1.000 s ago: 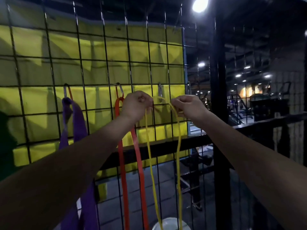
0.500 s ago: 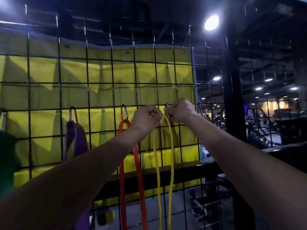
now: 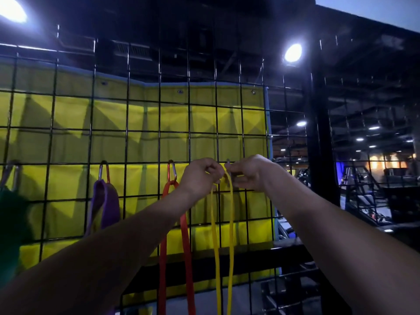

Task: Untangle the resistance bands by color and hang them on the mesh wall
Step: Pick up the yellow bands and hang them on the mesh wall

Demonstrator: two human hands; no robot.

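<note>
While our left hand (image 3: pixel 201 176) and right hand (image 3: pixel 248 172) both pinch the top of the yellow band (image 3: pixel 221 235) at the clip (image 3: pixel 228 162) mid-frame, right of the hung orange band (image 3: pixel 187 246) and purple band (image 3: pixel 106 205), we judge slipping its loop into that clip comes next.

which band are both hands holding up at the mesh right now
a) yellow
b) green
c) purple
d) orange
a: the left hand and the right hand pinch the top of the yellow band at the mesh wall, while the purple band and the orange band hang from their own clips.
</note>
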